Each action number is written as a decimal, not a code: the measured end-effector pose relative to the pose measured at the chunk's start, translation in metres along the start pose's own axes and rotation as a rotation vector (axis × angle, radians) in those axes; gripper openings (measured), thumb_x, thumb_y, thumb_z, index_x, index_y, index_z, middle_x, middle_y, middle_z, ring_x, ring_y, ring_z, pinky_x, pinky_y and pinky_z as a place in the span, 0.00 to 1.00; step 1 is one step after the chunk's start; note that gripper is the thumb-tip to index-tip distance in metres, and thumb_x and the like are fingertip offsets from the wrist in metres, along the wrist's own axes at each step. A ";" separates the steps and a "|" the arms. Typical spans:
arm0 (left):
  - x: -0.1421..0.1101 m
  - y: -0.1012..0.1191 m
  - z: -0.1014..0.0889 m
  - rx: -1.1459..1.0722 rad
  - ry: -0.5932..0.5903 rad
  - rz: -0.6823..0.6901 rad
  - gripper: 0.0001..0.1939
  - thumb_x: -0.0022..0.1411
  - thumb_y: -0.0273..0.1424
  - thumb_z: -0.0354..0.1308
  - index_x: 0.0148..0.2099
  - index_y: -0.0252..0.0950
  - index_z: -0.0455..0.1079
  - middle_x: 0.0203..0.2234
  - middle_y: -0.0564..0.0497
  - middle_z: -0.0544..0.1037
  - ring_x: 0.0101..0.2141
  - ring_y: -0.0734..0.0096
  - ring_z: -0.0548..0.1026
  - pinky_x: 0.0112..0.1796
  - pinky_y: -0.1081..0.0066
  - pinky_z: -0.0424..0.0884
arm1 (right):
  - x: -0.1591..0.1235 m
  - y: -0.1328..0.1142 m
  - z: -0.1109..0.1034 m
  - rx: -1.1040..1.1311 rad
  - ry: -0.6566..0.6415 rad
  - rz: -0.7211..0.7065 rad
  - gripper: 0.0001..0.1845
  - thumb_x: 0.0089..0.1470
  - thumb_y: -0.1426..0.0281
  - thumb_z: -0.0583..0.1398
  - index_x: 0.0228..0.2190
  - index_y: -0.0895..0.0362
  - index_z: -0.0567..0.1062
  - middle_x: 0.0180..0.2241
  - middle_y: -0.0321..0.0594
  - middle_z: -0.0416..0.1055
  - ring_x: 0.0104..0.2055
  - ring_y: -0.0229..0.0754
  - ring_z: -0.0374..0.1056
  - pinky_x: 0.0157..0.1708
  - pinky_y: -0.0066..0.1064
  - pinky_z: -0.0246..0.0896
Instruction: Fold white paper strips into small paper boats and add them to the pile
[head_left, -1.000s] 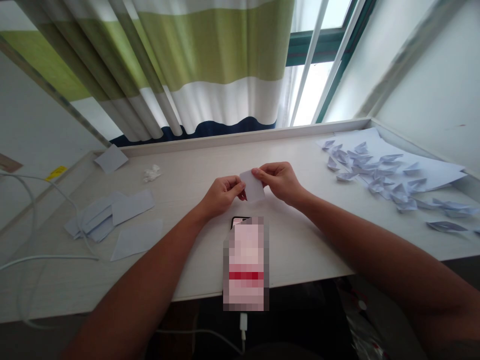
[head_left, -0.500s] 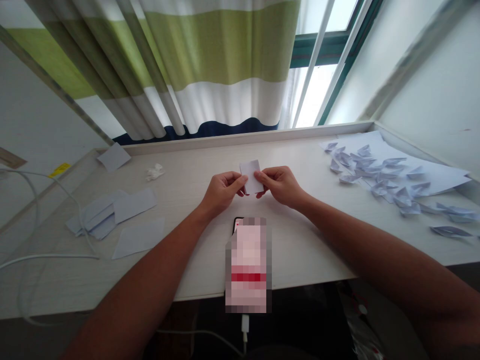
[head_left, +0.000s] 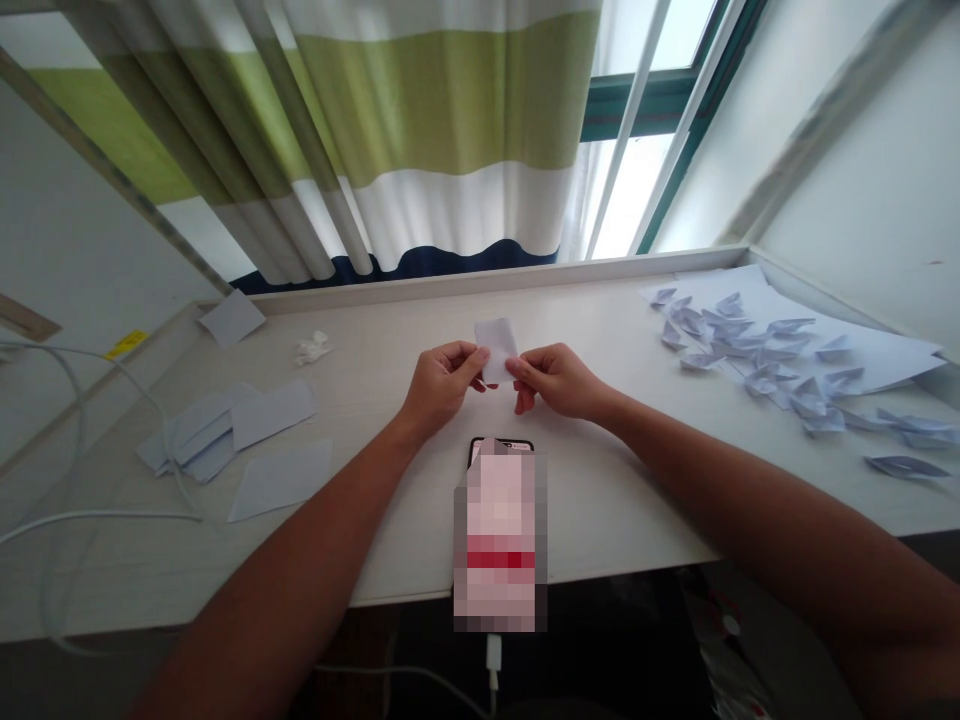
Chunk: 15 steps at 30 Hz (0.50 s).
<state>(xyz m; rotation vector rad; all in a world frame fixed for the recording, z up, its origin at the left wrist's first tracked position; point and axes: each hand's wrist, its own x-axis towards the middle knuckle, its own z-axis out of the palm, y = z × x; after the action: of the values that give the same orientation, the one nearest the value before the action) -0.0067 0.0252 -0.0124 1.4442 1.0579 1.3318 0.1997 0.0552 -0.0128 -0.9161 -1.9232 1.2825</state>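
A small folded piece of white paper point(head_left: 495, 345) is held up a little above the desk, between both hands. My left hand point(head_left: 442, 382) pinches its left edge, thumb in front and fingers behind. At the lower right corner, my right hand point(head_left: 559, 380) grips the paper between thumb and fingers. The folds on the far side are hidden from me. Below the hands lies a phone point(head_left: 501, 530) near the desk's front edge, its screen blurred out and a white cable point(head_left: 493, 655) plugged into its bottom end.
Several folded paper boats point(head_left: 765, 345) lie at the right, many over white sheets point(head_left: 892, 350). Loose paper pieces point(head_left: 274, 412) are at the left, with a crumpled tissue point(head_left: 312, 347) behind them. A white cord point(head_left: 97, 517) crosses the left side. A raised rim point(head_left: 420, 287) borders the desk's back.
My right hand has shifted slightly down along the paper to its lower corner. The paper has tipped slightly and its upper part looks a little curved. The left hand keeps its hold.
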 end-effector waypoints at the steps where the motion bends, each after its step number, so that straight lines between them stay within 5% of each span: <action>1: 0.000 0.000 0.000 0.014 0.008 0.012 0.18 0.62 0.46 0.72 0.32 0.35 0.79 0.23 0.50 0.80 0.26 0.69 0.78 0.31 0.68 0.75 | 0.000 -0.001 0.000 -0.005 -0.013 0.012 0.38 0.61 0.35 0.62 0.19 0.55 0.72 0.16 0.40 0.75 0.22 0.40 0.75 0.28 0.31 0.65; 6: 0.001 -0.001 -0.002 0.047 -0.002 0.000 0.20 0.63 0.47 0.70 0.31 0.35 0.78 0.23 0.48 0.81 0.26 0.68 0.78 0.31 0.68 0.75 | 0.000 0.000 0.000 -0.035 -0.026 0.001 0.40 0.63 0.36 0.61 0.17 0.55 0.71 0.16 0.39 0.73 0.21 0.39 0.74 0.27 0.30 0.65; 11: 0.001 -0.001 -0.001 0.022 -0.037 -0.030 0.21 0.59 0.48 0.73 0.29 0.35 0.78 0.23 0.50 0.79 0.26 0.69 0.77 0.30 0.68 0.75 | 0.002 0.004 -0.003 0.188 0.063 -0.033 0.37 0.53 0.34 0.68 0.29 0.57 0.78 0.24 0.39 0.77 0.26 0.42 0.78 0.26 0.31 0.72; 15: 0.000 -0.002 0.004 -0.061 -0.004 -0.063 0.19 0.56 0.45 0.76 0.40 0.35 0.80 0.23 0.52 0.80 0.25 0.68 0.79 0.30 0.67 0.76 | 0.004 0.005 -0.004 0.349 0.076 -0.023 0.31 0.49 0.42 0.75 0.37 0.57 0.82 0.30 0.39 0.80 0.27 0.42 0.79 0.28 0.34 0.79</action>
<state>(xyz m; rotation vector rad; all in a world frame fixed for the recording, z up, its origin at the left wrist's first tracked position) -0.0028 0.0255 -0.0148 1.3567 1.0431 1.3053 0.2021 0.0619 -0.0154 -0.7488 -1.5800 1.4875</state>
